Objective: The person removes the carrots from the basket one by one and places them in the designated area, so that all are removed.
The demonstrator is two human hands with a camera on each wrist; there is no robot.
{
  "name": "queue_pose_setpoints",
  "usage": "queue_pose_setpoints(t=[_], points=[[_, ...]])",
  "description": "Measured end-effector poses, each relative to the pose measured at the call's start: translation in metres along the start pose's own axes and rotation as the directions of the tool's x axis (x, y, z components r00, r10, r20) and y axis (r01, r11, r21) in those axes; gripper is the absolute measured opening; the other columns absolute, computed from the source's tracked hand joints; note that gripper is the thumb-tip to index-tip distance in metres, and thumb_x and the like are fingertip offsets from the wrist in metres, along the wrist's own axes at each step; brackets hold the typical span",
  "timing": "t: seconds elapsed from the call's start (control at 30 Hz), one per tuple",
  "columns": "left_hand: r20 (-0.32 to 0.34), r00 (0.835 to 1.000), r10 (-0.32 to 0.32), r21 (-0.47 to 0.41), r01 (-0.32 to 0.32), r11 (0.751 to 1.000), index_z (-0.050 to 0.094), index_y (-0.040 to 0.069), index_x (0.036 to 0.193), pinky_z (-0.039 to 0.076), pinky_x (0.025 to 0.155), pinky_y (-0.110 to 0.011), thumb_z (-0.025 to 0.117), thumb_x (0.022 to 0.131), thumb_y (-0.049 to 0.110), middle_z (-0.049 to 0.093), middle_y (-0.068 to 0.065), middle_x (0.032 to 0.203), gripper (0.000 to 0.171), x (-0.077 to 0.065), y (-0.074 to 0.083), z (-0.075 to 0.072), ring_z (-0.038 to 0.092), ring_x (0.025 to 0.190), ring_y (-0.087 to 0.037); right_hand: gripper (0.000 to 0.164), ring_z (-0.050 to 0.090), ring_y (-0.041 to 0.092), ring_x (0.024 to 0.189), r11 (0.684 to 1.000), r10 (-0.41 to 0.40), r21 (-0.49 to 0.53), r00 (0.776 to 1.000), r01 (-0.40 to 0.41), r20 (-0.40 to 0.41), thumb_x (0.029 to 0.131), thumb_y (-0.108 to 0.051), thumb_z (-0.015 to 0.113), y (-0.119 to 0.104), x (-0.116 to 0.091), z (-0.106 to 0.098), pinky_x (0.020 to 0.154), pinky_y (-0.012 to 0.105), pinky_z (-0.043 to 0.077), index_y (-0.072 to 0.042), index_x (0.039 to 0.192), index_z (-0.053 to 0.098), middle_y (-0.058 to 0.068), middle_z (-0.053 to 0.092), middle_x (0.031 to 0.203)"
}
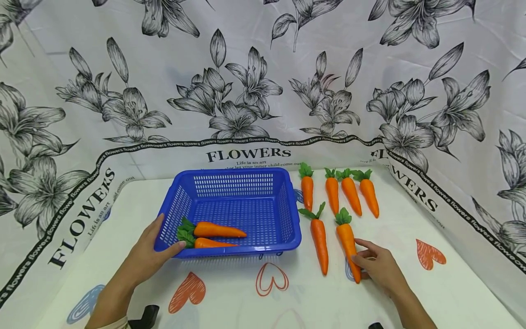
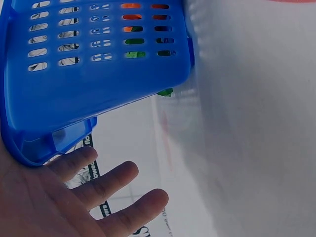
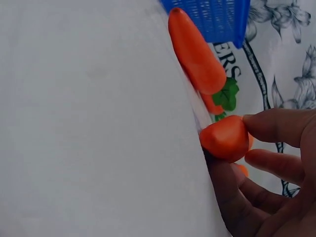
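Observation:
My right hand point(image 1: 382, 267) pinches the lower, pointed part of an orange carrot point(image 1: 346, 235) with a green leafy top, on the right of the table. The right wrist view shows the tip of this carrot point(image 3: 227, 139) between thumb and fingers. My left hand point(image 1: 149, 253) holds the front left corner of a blue plastic basket point(image 1: 293, 214), thumb over the rim. In the left wrist view its fingers point(image 2: 111, 185) stretch out beside the basket wall point(image 2: 98, 89). Two carrots point(image 1: 219, 229) lie inside the basket at the front left, leaves to the left.
Another carrot point(image 1: 319, 240) lies between the basket and the held one. Behind them several more carrots point(image 1: 351, 194) lie in a row, leaves away from me. A white cloth with printed hearts point(image 1: 430, 254) covers the table. Flower-printed curtain point(image 1: 246, 91) stands around the back and sides.

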State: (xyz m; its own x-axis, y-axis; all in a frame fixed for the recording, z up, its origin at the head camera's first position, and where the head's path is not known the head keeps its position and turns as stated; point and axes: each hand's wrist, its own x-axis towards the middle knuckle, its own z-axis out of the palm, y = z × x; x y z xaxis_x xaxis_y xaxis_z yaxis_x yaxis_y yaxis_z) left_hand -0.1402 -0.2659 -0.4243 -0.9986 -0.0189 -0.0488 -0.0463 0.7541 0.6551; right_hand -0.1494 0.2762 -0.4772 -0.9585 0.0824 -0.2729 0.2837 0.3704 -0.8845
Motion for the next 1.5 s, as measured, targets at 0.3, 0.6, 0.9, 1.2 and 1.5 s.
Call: queue_pose_setpoints(t=[0.3,0.6,0.9,1.2,1.5], points=[[0.001,1.0,0.006,-0.01,-0.005,1.0,-0.004,0.009,0.155,0.022,0.096,-0.075,0.065,0.087,0.052,0.005,-0.032,0.154,0.106,-0.001,0.0,0.001,0.02,0.131,-0.058,0.06,0.061,0.021,0.073,0.993,0.003,-0.114,1.0,-0.005,-0.024,0.085,-0.02,0.075,-0.001,-0.004,0.0,0.059,0.035,0.058,0.0,0.137,0.051,0.012,0.061,0.097],[0.001,1.0,0.011,-0.011,-0.011,1.0,-0.004,0.009,0.155,0.022,0.096,-0.075,0.065,0.087,0.052,0.005,-0.031,0.154,0.106,0.0,-0.001,0.001,0.02,0.131,-0.058,0.06,0.06,0.019,0.071,0.98,-0.011,-0.198,0.999,0.003,-0.04,0.084,-0.019,0.075,-0.004,-0.006,0.0,0.059,0.033,0.057,0.0,0.136,0.051,0.009,0.062,0.092],[0.002,1.0,0.013,-0.005,-0.013,1.0,-0.005,0.01,0.155,0.022,0.096,-0.075,0.064,0.087,0.054,0.005,-0.031,0.154,0.106,0.001,0.0,0.0,0.022,0.13,-0.058,0.059,0.06,0.02,0.074,0.976,-0.042,-0.215,0.998,0.032,-0.041,0.085,-0.023,0.073,-0.009,-0.009,-0.01,0.059,0.031,0.055,-0.002,0.137,0.051,0.009,0.063,0.096],[-0.001,1.0,0.015,-0.006,-0.015,1.0,-0.005,0.009,0.155,0.021,0.097,-0.075,0.064,0.087,0.054,0.004,-0.031,0.154,0.106,0.0,0.0,-0.001,0.019,0.131,-0.058,0.063,0.063,0.029,0.09,0.971,-0.183,-0.166,0.981,0.17,-0.061,0.089,-0.035,0.07,-0.041,-0.018,-0.028,0.068,0.033,0.057,-0.005,0.14,0.048,0.015,0.061,0.107],[0.011,1.0,-0.004,-0.007,0.004,1.0,-0.007,0.01,0.154,0.023,0.095,-0.075,0.064,0.087,0.054,0.004,-0.032,0.154,0.107,-0.001,-0.003,0.001,0.021,0.13,-0.058,0.051,0.065,0.016,0.088,0.896,-0.442,0.008,0.895,0.444,-0.061,0.093,-0.023,0.067,-0.098,-0.033,-0.028,0.067,0.035,0.058,-0.003,0.137,0.051,0.018,0.06,0.107]])
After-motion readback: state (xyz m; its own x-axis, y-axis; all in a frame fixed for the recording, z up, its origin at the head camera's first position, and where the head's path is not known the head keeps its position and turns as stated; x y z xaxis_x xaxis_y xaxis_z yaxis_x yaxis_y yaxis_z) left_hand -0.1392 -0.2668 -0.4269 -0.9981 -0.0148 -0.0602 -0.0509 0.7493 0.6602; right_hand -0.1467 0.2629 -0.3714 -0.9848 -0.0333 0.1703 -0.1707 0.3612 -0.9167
